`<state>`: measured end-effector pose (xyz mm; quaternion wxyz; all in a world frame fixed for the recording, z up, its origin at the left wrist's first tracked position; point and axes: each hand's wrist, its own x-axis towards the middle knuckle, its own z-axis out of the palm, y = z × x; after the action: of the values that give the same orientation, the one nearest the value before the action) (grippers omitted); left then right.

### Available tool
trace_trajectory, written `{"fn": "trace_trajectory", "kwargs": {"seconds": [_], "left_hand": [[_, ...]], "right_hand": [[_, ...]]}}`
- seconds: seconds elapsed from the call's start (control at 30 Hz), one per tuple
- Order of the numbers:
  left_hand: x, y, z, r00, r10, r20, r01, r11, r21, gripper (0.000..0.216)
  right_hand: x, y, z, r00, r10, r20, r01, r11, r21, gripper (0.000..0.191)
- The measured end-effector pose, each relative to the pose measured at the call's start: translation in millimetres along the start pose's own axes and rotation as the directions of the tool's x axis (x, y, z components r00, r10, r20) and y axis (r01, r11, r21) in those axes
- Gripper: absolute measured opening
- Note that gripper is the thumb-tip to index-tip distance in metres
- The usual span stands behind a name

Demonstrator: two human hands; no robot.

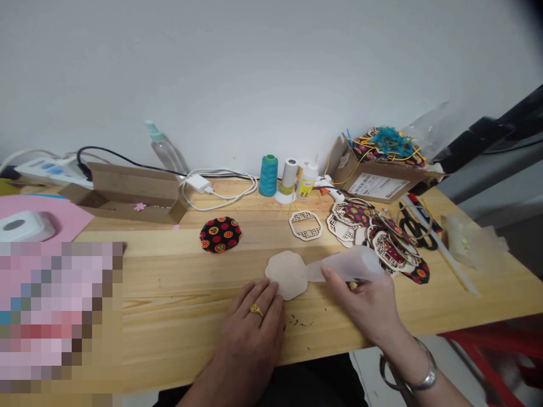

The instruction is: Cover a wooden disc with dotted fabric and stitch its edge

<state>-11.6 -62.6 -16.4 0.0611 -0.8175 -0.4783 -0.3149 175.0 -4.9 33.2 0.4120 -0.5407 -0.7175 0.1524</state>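
My right hand (367,308) is wrapped around a translucent white squeeze bottle (343,267), tipped on its side. The bottle's narrow end points left and meets the right edge of a plain pale wooden plaque (287,275) with scalloped edges; I cannot tell whether anything is coming out. My left hand (254,322), wearing a gold ring, lies flat on the table with its fingertips at the plaque's lower left edge. Beyond it lies a black fabric piece (220,234) with red and orange patterns. A cut-out lattice frame (306,225) rests above the plaque.
On the right are piled lattice frames and fabric pieces (382,234), black scissors (418,229) and a stuffed cardboard box (373,183). Teal thread (268,176), a small bottle (307,181) and a white cable (231,198) stand or lie along the wall. An open cardboard box (131,195) sits left.
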Motion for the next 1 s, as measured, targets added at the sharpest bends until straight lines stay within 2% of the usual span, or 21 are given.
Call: {"fn": "trace_trajectory", "kwargs": {"seconds": [0.13, 0.27, 0.4, 0.7, 0.87, 1.0], "left_hand": [[3.0, 2.5, -3.8, 0.994, -0.104, -0.028, 0.104, 0.994, -0.015, 0.022], [4.9, 3.7, -7.0, 0.985, -0.173, 0.0, 0.173, 0.985, 0.01, 0.015], [3.9, 3.0, -6.3, 0.988, -0.155, -0.001, 0.155, 0.987, 0.031, 0.014], [-1.3, 0.9, -2.9, 0.991, -0.132, 0.0, 0.132, 0.99, 0.053, 0.02], [-2.4, 0.6, -1.8, 0.991, -0.134, -0.008, 0.134, 0.988, 0.07, 0.018], [-1.2, 0.9, -3.2, 0.991, -0.133, 0.003, 0.132, 0.989, 0.067, 0.019]], "right_hand": [[1.3, -10.8, 14.5, 0.999, 0.003, 0.053, -0.007, 0.997, 0.075, 0.023], [5.3, -17.7, 30.9, 0.996, -0.022, 0.086, 0.014, 0.995, 0.094, 0.02], [9.0, -20.0, 39.9, 0.993, -0.013, 0.114, 0.006, 0.998, 0.065, 0.025], [9.1, -22.5, 42.8, 0.983, 0.01, 0.182, -0.031, 0.993, 0.115, 0.022], [11.3, -22.0, 45.8, 0.987, 0.037, 0.158, -0.055, 0.992, 0.112, 0.025], [9.1, -24.0, 43.6, 0.982, 0.037, 0.183, -0.061, 0.99, 0.126, 0.021]]}}
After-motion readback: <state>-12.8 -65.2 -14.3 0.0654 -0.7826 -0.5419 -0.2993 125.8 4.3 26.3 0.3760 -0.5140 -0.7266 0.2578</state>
